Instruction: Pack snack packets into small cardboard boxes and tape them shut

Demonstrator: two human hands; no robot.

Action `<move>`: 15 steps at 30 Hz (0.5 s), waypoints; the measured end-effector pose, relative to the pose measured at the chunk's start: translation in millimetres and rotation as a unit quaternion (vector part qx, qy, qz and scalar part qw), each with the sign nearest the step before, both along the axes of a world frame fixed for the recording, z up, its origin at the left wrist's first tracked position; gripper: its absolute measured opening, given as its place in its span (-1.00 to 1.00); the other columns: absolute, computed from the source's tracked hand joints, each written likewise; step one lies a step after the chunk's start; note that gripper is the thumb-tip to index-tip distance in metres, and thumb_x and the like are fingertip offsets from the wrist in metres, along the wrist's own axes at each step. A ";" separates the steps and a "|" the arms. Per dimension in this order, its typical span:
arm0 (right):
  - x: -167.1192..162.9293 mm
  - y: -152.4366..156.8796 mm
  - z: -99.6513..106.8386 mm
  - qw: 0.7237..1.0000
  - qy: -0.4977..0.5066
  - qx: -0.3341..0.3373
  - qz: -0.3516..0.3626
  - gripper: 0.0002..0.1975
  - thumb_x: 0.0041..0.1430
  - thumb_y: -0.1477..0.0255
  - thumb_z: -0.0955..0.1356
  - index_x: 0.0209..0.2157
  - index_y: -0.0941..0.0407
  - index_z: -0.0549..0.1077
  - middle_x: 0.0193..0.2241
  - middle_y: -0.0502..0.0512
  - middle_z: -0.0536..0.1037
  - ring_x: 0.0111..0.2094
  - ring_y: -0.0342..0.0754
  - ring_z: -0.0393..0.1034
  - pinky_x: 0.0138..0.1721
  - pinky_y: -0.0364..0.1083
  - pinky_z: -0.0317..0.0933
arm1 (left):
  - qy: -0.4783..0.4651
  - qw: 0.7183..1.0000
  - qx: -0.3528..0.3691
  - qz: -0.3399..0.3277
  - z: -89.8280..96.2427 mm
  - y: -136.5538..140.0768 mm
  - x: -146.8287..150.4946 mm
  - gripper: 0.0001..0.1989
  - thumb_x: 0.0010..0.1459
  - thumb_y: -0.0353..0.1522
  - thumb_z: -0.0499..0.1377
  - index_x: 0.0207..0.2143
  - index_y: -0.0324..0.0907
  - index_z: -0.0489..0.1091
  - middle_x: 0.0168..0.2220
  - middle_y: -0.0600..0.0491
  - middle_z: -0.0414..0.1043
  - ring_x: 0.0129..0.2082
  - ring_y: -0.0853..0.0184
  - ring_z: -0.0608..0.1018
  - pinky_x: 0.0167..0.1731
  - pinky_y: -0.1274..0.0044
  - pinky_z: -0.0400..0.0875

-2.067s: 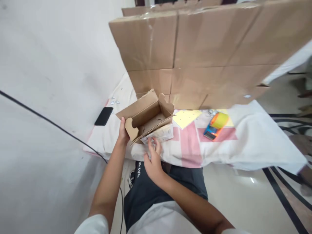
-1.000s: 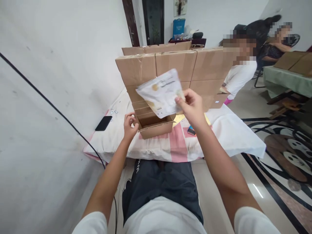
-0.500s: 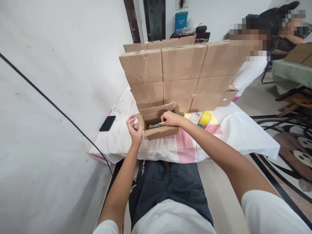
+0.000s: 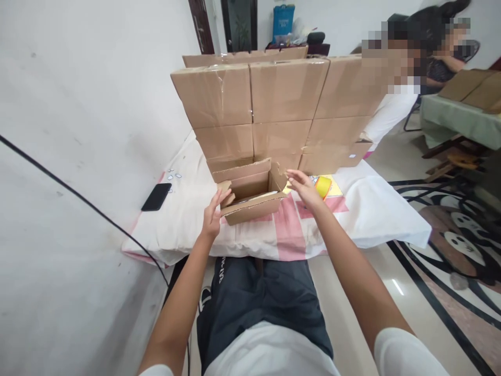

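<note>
In front of me an open cardboard box [image 4: 250,211] stands on the cloth-covered table, its flaps raised. A thin pale flat item [image 4: 264,197] lies inside along the near wall; its kind cannot be made out. My left hand [image 4: 213,213] is at the box's left end, fingers stretched out against the small left flap [image 4: 226,193]. On the other side, my right hand [image 4: 305,189] is beside the right end flap [image 4: 279,176], fingers spread and holding nothing. Just right of that hand is a roll of yellow tape [image 4: 323,187] in an orange holder.
Stacked cardboard boxes [image 4: 289,94] form a wall right behind the open box. A black phone [image 4: 156,197] and small stickers [image 4: 175,176] lie at the left on the tablecloth [image 4: 188,219]. Behind the stack at right is a person in a white sleeve [image 4: 395,112]. A black cable [image 4: 82,193] crosses the left side.
My right hand has come out of the box, letting go of the pale flat item, and moved to the right end. My left hand's fingers have straightened along the left flap.
</note>
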State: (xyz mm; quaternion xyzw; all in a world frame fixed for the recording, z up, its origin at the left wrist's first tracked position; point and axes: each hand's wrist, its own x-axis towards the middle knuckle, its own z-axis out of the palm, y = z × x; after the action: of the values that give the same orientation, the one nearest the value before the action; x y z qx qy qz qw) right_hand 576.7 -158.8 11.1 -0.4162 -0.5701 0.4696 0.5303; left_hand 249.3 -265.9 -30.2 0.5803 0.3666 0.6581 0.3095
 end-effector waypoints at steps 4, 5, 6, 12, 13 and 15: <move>-30.6 -0.4 -8.4 0.982 0.049 -0.158 0.089 -0.58 0.14 0.25 0.39 0.05 -0.03 0.47 0.07 0.10 0.60 -0.02 -0.02 0.51 -0.11 -0.06 0.38 | 0.013 1.000 -0.017 -0.021 0.7 1.0 -4.5 -0.09 -0.15 0.21 0.40 0.18 -0.08 0.50 0.16 -0.21 0.54 0.26 -0.06 0.49 0.44 0.11 0.04; -38.6 -1.4 -8.6 0.977 0.052 -0.181 0.098 -0.61 0.12 0.24 0.40 0.00 0.00 0.48 -0.01 0.10 0.63 -0.08 -0.01 0.53 -0.14 -0.07 0.38 | 0.023 0.999 -0.025 -0.019 0.5 1.1 -5.4 -0.14 -0.14 0.15 0.44 0.16 -0.08 0.51 0.15 -0.21 0.54 0.28 -0.05 0.47 0.45 0.12 0.01; -45.9 -2.3 -8.7 0.974 0.054 -0.196 0.101 -0.64 0.10 0.24 0.41 -0.05 0.03 0.49 -0.10 0.09 0.66 -0.14 -0.01 0.55 -0.17 -0.08 0.38 | 0.032 0.999 -0.033 -0.013 -0.2 1.4 -5.9 -0.20 -0.10 0.09 0.45 0.15 -0.07 0.52 0.15 -0.20 0.55 0.31 -0.03 0.45 0.46 0.13 -0.02; -68.2 -13.6 -11.6 0.974 0.071 -0.196 0.086 -0.67 0.21 0.09 0.34 -0.18 0.05 0.48 -0.37 0.02 0.63 -0.31 -0.02 0.53 -0.23 -0.08 0.40 | -0.015 0.997 -0.047 0.056 -10.2 5.4 5.3 -0.20 0.19 -0.03 0.32 0.40 -0.04 0.20 0.11 -0.14 0.58 0.32 0.09 0.44 0.44 0.14 0.07; -68.9 -17.7 -12.2 0.975 0.074 -0.191 0.086 -0.63 0.24 0.05 0.32 -0.16 0.05 0.49 -0.36 0.03 0.64 -0.29 -0.01 0.54 -0.20 -0.07 0.41 | -0.027 0.995 -0.054 0.073 -11.1 6.4 8.8 -0.17 0.21 -0.03 0.31 0.43 -0.04 0.14 0.13 -0.16 0.57 0.32 0.10 0.45 0.43 0.16 0.10; -68.7 -27.2 -14.0 0.977 0.078 -0.181 0.085 -0.57 0.27 0.00 0.29 -0.12 0.04 0.51 -0.32 0.04 0.66 -0.22 0.00 0.55 -0.15 -0.05 0.42 | -0.043 0.992 -0.066 0.102 -11.4 8.9 15.3 -0.14 0.25 -0.06 0.28 0.47 -0.05 0.03 0.20 -0.18 0.50 0.32 0.12 0.45 0.42 0.20 0.11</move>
State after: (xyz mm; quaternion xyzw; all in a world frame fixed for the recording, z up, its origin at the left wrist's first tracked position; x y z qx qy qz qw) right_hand 508.0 -186.0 -2.9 -0.4169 -0.4658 0.6395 0.4474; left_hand 264.6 -257.1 -41.6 0.4896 0.4525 0.6849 0.2940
